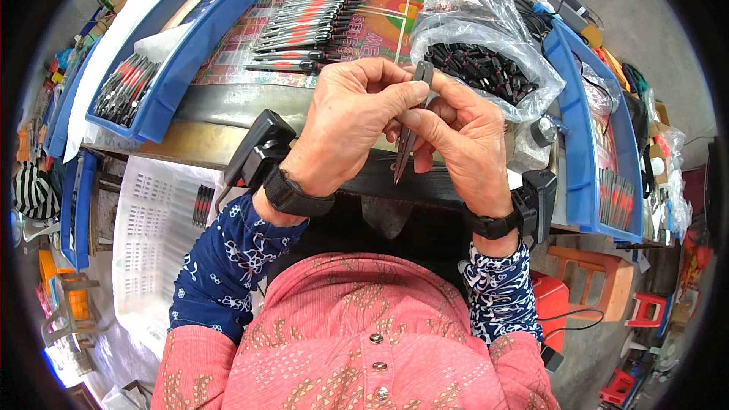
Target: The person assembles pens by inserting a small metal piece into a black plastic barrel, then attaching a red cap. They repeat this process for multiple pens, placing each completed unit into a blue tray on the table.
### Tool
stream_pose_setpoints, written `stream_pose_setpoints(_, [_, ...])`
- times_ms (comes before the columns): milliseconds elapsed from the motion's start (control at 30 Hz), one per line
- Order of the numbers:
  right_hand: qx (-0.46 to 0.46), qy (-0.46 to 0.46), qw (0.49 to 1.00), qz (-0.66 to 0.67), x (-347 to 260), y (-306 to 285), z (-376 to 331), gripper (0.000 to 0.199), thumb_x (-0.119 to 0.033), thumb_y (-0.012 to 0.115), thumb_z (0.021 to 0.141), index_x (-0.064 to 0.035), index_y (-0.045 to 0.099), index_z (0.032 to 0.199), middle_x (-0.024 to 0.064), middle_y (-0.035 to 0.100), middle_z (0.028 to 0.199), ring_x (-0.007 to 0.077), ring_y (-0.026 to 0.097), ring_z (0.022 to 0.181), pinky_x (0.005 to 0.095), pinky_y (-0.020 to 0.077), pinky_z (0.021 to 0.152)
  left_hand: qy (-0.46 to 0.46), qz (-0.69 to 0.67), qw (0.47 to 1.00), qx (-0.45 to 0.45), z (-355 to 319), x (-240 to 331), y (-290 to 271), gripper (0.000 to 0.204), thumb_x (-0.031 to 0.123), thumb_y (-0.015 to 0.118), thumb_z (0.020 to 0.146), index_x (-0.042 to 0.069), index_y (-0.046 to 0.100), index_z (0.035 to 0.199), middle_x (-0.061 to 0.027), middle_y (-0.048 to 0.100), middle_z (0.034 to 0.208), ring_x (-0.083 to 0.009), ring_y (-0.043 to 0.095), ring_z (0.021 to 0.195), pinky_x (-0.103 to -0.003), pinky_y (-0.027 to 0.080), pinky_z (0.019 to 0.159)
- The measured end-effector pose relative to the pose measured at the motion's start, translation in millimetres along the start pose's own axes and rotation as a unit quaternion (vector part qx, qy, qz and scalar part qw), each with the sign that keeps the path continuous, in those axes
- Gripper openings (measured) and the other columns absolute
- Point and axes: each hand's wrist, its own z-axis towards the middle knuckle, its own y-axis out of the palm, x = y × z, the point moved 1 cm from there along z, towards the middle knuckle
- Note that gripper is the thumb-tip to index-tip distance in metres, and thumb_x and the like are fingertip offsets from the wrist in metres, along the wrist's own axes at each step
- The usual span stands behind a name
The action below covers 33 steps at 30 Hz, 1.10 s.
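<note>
In front of my chest, just over the table's near edge, both hands meet on a slim dark grey pointed piece (405, 144). Its narrow tip points down, and fingers cover much of its middle, so I cannot tell its exact kind. My left hand (342, 121) pinches it near the upper end with thumb and fingers. Lower down, the thumb and fingers of my right hand (471, 133) are closed round it. Beyond my hands lies a long row of slim black-and-red pen-like pieces (292, 55). Small black parts (486, 72) fill a clear plastic bag (543, 68) beside my right hand.
A blue tray (163, 125) at the left holds more slim pieces with red parts. Another blue tray (581, 159) stands on the right with similar pieces. Below the table at left is a white plastic basket (144, 258). An orange stool (607, 281) stands at lower right.
</note>
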Motion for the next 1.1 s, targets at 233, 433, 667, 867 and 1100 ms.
stream_pose_setpoints(233, [-0.005,0.027,0.999,0.016,6.1,1.0,-1.0,0.029,-0.012,0.066,0.094,0.0010,0.062,0.120,0.0031,0.070,0.076,0.0040,0.058,0.052,0.0160,0.0432,0.043,-0.024,-0.013,1.000,0.004,-0.3,-7.0,-4.6,0.014,0.009,0.073,0.086,-0.003,0.067,0.090,-0.0041,0.067,0.075,-0.0071,0.056,0.059,-0.020,0.044,0.052])
stream_pose_setpoints(433, [-0.004,0.039,0.999,0.027,10.3,2.1,-2.5,0.029,-0.013,0.067,0.094,0.0007,0.062,0.119,0.0021,0.069,0.076,0.0035,0.058,0.052,0.0157,0.0432,0.044,-0.030,-0.018,0.999,0.002,-1.1,-12.3,-7.7,0.014,0.010,0.073,0.087,-0.002,0.067,0.090,-0.0038,0.067,0.076,-0.0067,0.057,0.059,-0.020,0.045,0.051])
stream_pose_setpoints(667, [-0.001,0.046,0.999,0.014,10.6,2.1,-3.9,0.030,-0.013,0.067,0.094,0.0005,0.062,0.120,0.0016,0.068,0.075,0.0032,0.057,0.052,0.0155,0.0429,0.044,-0.034,-0.009,0.999,0.003,-2.5,-16.3,-7.7,0.011,0.015,0.073,0.089,0.005,0.068,0.088,0.0015,0.065,0.073,-0.0039,0.055,0.058,-0.017,0.040,0.051])
stream_pose_setpoints(867, [-0.004,0.061,0.998,0.005,11.2,3.0,-3.0,0.030,-0.013,0.068,0.093,0.0006,0.063,0.120,0.0014,0.068,0.074,0.0029,0.057,0.053,0.0155,0.0433,0.045,-0.041,-0.014,0.999,0.010,-4.2,-17.1,-7.9,0.011,0.015,0.073,0.089,0.005,0.068,0.088,0.0016,0.065,0.073,-0.0039,0.056,0.058,-0.017,0.040,0.051])
stream_pose_setpoints(1100, [0.005,0.066,0.997,0.027,4.2,-3.7,-8.5,0.028,-0.014,0.069,0.093,0.0004,0.065,0.117,0.0012,0.066,0.075,0.0042,0.059,0.060,0.0174,0.0466,0.048,-0.086,0.000,0.995,-0.047,-12.4,-12.7,-16.7,0.011,0.014,0.072,0.089,0.004,0.067,0.088,0.0001,0.064,0.073,-0.0053,0.055,0.055,-0.018,0.042,0.048])
